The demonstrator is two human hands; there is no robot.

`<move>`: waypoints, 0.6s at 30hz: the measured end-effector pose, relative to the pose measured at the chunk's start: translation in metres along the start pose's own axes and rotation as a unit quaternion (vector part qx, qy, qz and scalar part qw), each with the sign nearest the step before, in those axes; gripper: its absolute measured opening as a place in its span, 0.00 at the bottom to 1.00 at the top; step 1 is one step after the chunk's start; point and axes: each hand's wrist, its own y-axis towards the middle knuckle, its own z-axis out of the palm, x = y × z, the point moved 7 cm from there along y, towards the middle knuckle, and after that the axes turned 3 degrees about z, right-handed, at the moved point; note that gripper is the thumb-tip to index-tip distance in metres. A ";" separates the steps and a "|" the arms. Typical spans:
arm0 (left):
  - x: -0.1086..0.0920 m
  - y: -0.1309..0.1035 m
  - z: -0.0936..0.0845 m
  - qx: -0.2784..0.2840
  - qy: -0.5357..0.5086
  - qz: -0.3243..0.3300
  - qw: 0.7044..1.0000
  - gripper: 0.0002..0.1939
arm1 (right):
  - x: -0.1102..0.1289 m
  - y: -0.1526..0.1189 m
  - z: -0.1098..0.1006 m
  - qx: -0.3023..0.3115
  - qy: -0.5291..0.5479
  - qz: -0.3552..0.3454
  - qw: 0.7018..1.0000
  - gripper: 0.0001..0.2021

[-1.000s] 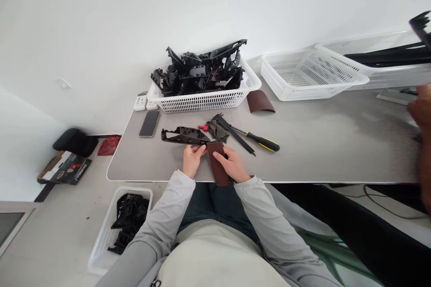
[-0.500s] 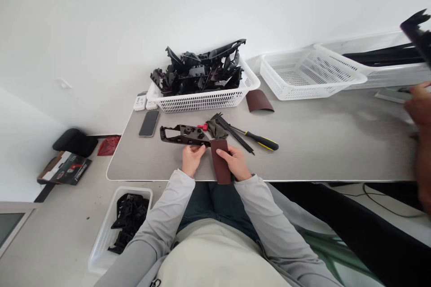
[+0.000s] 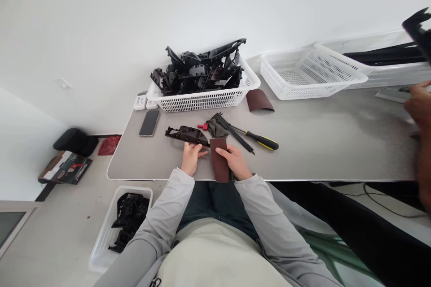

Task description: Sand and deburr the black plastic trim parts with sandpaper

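Observation:
My left hand [image 3: 191, 158] grips the near edge of a dark plastic trim part [image 3: 187, 135], which is tilted above the table. In my right hand [image 3: 237, 161] is a strip of brown sandpaper [image 3: 220, 160], with my thumb lying on its face. The sandpaper's upper left edge is at the right end of the trim part; whether they touch I cannot tell. Beyond my hands lie a grey cloth [image 3: 217, 129], a small red piece [image 3: 202, 126], a black caliper [image 3: 234, 133] and a screwdriver [image 3: 262, 140] with a black and yellow handle.
A white basket [image 3: 202, 101] heaped with black plastic parts stands at the back. Right of it are another sandpaper sheet [image 3: 259, 100] and a white basket [image 3: 313, 89]. A phone [image 3: 148, 123] lies left. A floor basket [image 3: 101, 242] holds black parts. Another person's hand [image 3: 419, 103] is at far right.
The trim part has tipped so that its face shows narrower, and its left end has shifted right. My left fingers have changed their hold. The sandpaper has barely moved.

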 end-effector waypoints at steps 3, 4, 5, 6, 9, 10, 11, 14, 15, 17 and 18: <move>0.001 0.002 -0.002 -0.010 -0.021 -0.002 1.000 0.17 | -0.002 -0.003 0.005 0.020 0.015 0.022 0.999 0.14; 0.000 0.003 -0.001 -0.008 -0.028 0.000 1.000 0.17 | -0.002 -0.003 0.007 0.027 0.018 0.027 0.999 0.14; 0.000 0.003 0.000 -0.006 -0.033 0.001 0.999 0.17 | -0.002 -0.004 0.007 0.032 0.021 0.028 0.999 0.13; 0.000 0.003 0.000 -0.003 -0.039 0.001 0.999 0.17 | -0.002 -0.004 0.008 0.036 0.022 0.028 0.999 0.13; 0.001 0.004 0.002 -0.005 -0.061 -0.011 0.998 0.16 | -0.003 -0.002 0.005 0.029 0.019 0.031 0.999 0.13; 0.002 0.004 0.002 -0.007 -0.070 -0.016 0.997 0.15 | -0.004 -0.001 0.004 0.021 0.019 0.034 0.999 0.13; 0.003 0.004 0.002 -0.007 -0.078 -0.021 0.997 0.15 | -0.004 0.000 0.002 0.012 0.019 0.036 0.999 0.13; 0.005 0.004 0.002 -0.006 -0.089 -0.026 0.996 0.15 | -0.005 0.002 -0.001 -0.001 0.022 0.037 0.999 0.13; 0.005 0.003 0.002 -0.004 -0.092 -0.025 0.995 0.16 | -0.005 0.002 -0.001 0.002 0.023 0.034 0.999 0.13; 0.006 0.003 0.003 0.009 -0.093 -0.021 0.995 0.19 | -0.003 0.001 0.000 0.009 0.016 0.019 1.000 0.14; 0.006 0.003 0.005 0.020 -0.091 -0.019 0.995 0.21 | -0.002 0.000 0.001 0.012 0.009 0.008 1.000 0.15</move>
